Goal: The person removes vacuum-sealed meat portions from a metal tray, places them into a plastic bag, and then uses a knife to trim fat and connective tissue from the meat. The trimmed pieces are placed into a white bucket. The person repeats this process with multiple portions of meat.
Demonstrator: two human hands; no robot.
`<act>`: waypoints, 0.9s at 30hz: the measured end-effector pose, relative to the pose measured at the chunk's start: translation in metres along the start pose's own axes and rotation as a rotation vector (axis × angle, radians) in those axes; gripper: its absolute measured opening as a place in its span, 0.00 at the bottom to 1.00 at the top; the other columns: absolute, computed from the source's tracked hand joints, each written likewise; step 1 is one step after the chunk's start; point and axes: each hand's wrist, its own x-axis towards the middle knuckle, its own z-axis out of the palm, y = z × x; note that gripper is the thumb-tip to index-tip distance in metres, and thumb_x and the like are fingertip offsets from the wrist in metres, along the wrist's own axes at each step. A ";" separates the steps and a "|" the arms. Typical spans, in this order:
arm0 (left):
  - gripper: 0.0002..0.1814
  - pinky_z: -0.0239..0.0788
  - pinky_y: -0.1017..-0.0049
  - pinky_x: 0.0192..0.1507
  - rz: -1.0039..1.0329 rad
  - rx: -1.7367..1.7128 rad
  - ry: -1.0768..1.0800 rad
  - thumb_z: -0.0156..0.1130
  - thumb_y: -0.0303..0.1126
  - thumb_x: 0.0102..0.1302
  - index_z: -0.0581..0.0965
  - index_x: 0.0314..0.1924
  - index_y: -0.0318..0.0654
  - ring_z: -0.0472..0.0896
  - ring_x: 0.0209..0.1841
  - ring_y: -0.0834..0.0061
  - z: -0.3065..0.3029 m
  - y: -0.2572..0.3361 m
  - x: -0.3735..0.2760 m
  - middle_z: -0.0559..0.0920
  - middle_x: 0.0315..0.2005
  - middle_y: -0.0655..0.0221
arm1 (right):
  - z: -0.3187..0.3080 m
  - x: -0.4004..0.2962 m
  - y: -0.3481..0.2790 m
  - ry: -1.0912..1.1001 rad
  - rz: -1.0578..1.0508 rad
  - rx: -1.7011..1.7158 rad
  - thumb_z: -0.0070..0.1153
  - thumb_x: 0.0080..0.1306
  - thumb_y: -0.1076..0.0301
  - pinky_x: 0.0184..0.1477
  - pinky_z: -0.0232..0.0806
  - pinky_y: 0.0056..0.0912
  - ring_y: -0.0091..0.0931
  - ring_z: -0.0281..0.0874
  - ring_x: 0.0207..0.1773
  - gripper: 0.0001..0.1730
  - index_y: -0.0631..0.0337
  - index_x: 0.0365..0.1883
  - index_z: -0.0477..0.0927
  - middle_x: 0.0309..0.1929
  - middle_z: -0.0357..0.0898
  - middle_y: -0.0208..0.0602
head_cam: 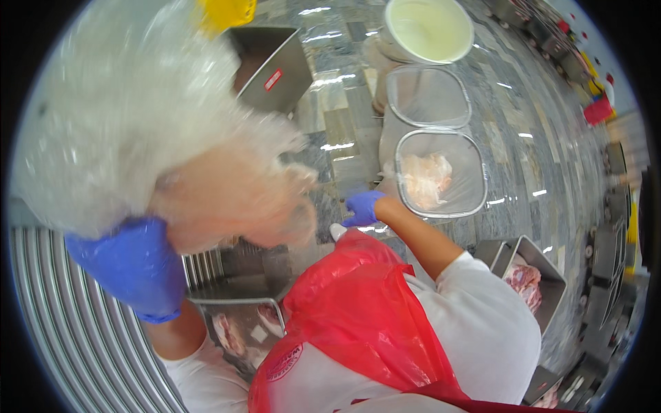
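Note:
At the left, my left hand [129, 268], in a blue glove, grips a large clear plastic bag [129, 113] held up close to the camera. The bag is crumpled and motion-blurred; its lower right part looks pinkish, and I cannot tell whether something lies inside. My fingers are partly hidden by the film. Low over the tiled floor, my right hand [364, 207], also gloved, is held with thumb and fingers apart and nothing visible in it. Beside it stands a bin lined with clear plastic [484, 178]. Pale, pinkish-white pieces [427, 178] lie in that liner.
Behind it come a second lined bin [469, 98] and a white bucket [459, 31]. A steel tub [286, 77] stands at upper left. Metal slats [62, 310] run along the left. Steel tubs with meat [227, 330] and a meat piece [525, 286] flank my red apron [361, 320].

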 end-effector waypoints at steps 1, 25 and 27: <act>0.13 0.68 0.70 0.38 0.217 0.145 -0.033 0.57 0.23 0.43 0.78 0.34 0.33 0.78 0.34 0.64 0.005 0.009 0.020 0.80 0.32 0.61 | 0.005 -0.014 0.018 -0.026 0.081 0.056 0.52 0.56 0.42 0.52 0.64 0.37 0.40 0.72 0.52 0.34 0.61 0.50 0.73 0.48 0.75 0.47; 0.18 0.68 0.65 0.46 -0.926 -0.784 -0.666 0.56 0.44 0.56 0.77 0.38 0.39 0.77 0.41 0.60 0.125 0.083 -0.278 0.78 0.37 0.58 | 0.106 -0.004 -0.037 -0.236 -0.229 0.318 0.55 0.62 0.63 0.44 0.65 0.24 0.21 0.71 0.41 0.20 0.64 0.50 0.72 0.40 0.76 0.34; 0.16 0.69 0.71 0.43 -1.231 -0.825 -0.442 0.58 0.42 0.56 0.77 0.37 0.36 0.78 0.37 0.66 0.071 0.055 -0.348 0.79 0.34 0.59 | 0.117 0.006 -0.074 -0.372 -0.341 0.285 0.54 0.63 0.63 0.43 0.64 0.23 0.20 0.70 0.39 0.21 0.63 0.52 0.71 0.37 0.74 0.32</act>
